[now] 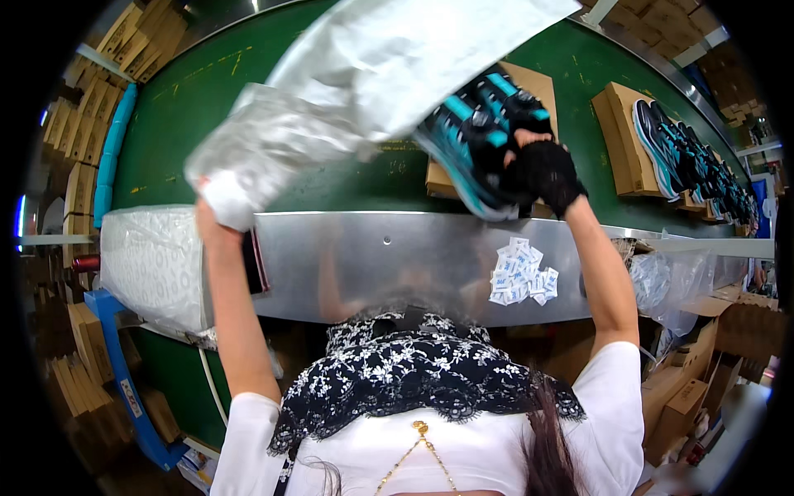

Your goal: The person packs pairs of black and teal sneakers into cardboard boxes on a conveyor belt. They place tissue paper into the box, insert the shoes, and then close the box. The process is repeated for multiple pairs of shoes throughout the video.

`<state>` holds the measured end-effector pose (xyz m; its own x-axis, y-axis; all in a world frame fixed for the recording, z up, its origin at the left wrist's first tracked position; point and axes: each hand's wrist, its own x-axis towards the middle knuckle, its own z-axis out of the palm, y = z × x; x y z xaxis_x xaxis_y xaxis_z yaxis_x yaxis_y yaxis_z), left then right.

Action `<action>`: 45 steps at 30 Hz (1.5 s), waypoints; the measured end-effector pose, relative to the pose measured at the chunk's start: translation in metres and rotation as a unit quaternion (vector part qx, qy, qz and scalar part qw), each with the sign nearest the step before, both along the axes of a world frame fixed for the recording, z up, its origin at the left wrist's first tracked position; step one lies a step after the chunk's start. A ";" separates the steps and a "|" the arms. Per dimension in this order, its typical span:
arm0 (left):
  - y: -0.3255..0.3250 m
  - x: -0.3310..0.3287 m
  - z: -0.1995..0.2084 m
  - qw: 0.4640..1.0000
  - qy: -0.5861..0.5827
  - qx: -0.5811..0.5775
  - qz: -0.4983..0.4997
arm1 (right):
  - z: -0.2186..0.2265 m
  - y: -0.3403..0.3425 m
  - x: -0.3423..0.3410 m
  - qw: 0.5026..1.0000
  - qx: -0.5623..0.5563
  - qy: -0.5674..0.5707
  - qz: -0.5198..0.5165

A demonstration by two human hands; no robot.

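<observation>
A large sheet of white wrapping paper (pixel 389 58) billows over the table, blurred by motion. At its near left corner my left hand (pixel 219 198) is closed on the paper; most of its fingers are hidden. My right hand (pixel 542 169), in a black fingerless glove, grips a pair of black and teal sports shoes (pixel 475 136) by their heel end. The shoes are tilted, toes pointing away under the paper's edge. Beneath them lies a brown cardboard box (pixel 538 87), partly covered.
A steel ledge (pixel 372 264) runs along the green table (pixel 182 124), bearing small white packets (pixel 521 273) at right. Left stands a plastic-wrapped stack of printed paper (pixel 153 264). More teal-black shoes (pixel 662 149) sit on boxes at far right. A blue frame (pixel 120 364) is lower left.
</observation>
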<state>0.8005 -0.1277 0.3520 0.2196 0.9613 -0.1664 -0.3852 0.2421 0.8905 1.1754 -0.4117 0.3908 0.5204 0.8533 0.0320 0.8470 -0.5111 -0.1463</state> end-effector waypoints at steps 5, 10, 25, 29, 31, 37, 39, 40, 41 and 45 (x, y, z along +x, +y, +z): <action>0.011 -0.009 0.085 0.920 0.129 0.157 0.334 | 0.006 -0.010 -0.117 0.967 -0.114 0.075 0.215; -0.027 0.039 0.074 0.896 0.256 0.314 0.180 | -0.082 -0.001 -0.164 0.901 0.193 0.068 0.381; -0.120 0.161 0.018 0.839 0.337 0.373 -0.210 | -0.068 -0.006 -0.053 0.896 0.431 -0.036 0.095; -0.134 0.194 -0.012 0.682 0.363 0.563 -0.295 | -0.020 -0.057 -0.051 0.797 0.525 0.273 -0.121; -0.127 0.192 -0.027 0.682 0.444 0.448 -0.369 | -0.016 -0.085 -0.015 0.570 0.690 0.406 -0.186; -0.088 0.150 -0.071 0.666 0.457 0.505 -0.305 | -0.147 -0.251 -0.013 0.917 0.163 0.142 -0.334; -0.076 0.151 -0.058 0.689 0.515 0.375 -0.345 | -0.163 -0.258 -0.053 0.905 0.168 0.167 -0.353; -0.072 0.150 -0.055 0.722 0.465 0.389 -0.334 | -0.166 -0.252 -0.065 0.896 0.194 0.154 -0.368; -0.070 0.149 -0.051 0.752 0.414 0.401 -0.321 | -0.169 -0.246 -0.071 0.887 0.218 0.142 -0.380; -0.075 0.139 0.000 0.829 0.305 0.291 -0.368 | -0.182 -0.247 -0.071 0.862 0.273 0.174 -0.390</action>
